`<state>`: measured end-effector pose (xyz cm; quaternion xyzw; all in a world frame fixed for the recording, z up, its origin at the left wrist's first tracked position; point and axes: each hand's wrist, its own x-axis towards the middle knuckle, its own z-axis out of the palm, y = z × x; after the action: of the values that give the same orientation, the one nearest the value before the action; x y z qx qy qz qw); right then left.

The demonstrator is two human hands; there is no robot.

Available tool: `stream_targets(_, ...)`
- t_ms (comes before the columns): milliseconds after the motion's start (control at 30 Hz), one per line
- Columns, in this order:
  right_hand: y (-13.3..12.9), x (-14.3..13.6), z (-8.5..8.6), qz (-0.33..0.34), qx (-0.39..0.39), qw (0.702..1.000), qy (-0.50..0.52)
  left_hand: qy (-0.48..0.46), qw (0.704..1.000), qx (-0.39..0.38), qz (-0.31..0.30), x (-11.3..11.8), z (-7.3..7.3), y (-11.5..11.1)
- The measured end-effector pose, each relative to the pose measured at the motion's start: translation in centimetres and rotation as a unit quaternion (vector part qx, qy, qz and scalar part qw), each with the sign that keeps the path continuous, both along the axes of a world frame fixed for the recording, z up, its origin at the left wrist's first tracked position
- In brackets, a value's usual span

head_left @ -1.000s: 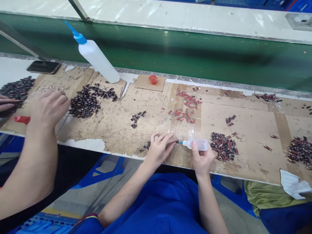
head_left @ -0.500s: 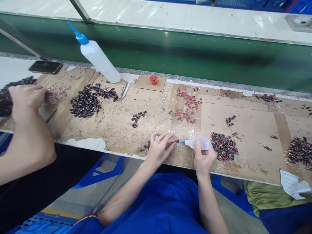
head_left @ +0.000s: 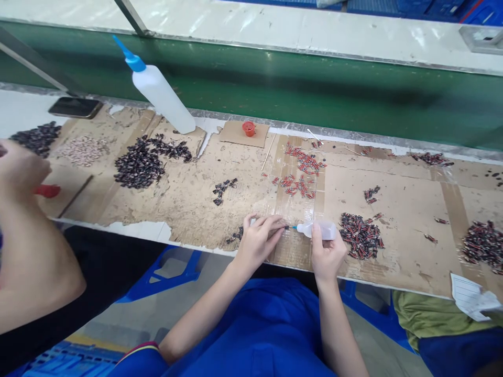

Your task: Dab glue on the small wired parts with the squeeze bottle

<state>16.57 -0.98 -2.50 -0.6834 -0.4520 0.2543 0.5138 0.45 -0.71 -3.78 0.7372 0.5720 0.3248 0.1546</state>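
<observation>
Between the thumb and fingertips of my left hand point(head_left: 256, 238) is a small black part point(head_left: 286, 227). My right hand point(head_left: 328, 253) is closed around a small translucent dropper bottle point(head_left: 323, 230), lying sideways with its blue tip pointing left at the black part. Whether the tip touches the part, I cannot tell. Several black parts point(head_left: 234, 235) lie just left of my left hand. To the right of the bottle is a pile of black-and-red parts point(head_left: 360, 236). Small red pieces point(head_left: 301, 186) are scattered beyond my hands.
A co-worker's hand point(head_left: 21, 165) is at the far left, near a red object point(head_left: 47, 191). A large white bottle point(head_left: 163, 99) with a blue nozzle stands behind a dark pile point(head_left: 138, 165). A red cup point(head_left: 248, 129) sits on cardboard. A phone point(head_left: 76, 107) lies at back left.
My hands stay almost in place, with the bottle tip still at the black part. The co-worker's hand has moved left and nearer, uncovering the pale pile and the red object.
</observation>
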Motion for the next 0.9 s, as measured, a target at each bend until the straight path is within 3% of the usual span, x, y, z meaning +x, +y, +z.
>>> stream_targets(133, -0.1, 0.3, -0.2, -0.042, 0.023, 0.995, 0.082, -0.003, 1.0, -0.019, 0.006, -0.1, 0.0, 0.1)
stream_targets(233, -0.1, 0.4, -0.5, -0.055, 0.064, 0.989, 0.123, -0.009, 0.998, -0.064, -0.029, -0.6, 0.8, 0.7)
stream_targets(333, 0.1, 0.3, -0.8, -0.028, 0.1, 0.985, 0.139, -0.022, 0.99, -0.106, -0.089, -1.7, 2.2, 2.3)
stream_targets(400, 0.4, 0.0, -0.9, 0.002, 0.101, 0.985, 0.142, -0.016, 0.992, -0.096, -0.086, -2.4, 3.0, 3.9)
stream_targets(533, 0.7, -0.3, -1.1, 0.018, 0.065, 0.996, 0.061, 0.051, 0.998, -0.038, -0.021, -3.2, 3.3, 8.3)
stream_targets(667, 0.6, -0.3, -1.2, 0.024, 0.073, 0.997, 0.01, 0.111, 0.992, -0.049, -0.028, -2.8, 2.3, 11.8)
stream_targets(767, 0.2, 0.0, -1.4, 0.021, 0.142, 0.989, -0.027, 0.12, 0.99, -0.051, -0.051, -2.4, 1.7, 12.8)
stream_targets(900, -0.9, 0.4, -1.3, -0.005, 0.282, 0.956, -0.085, 0.114, 0.99, -0.045, -0.064, -2.7, 1.9, 11.9)
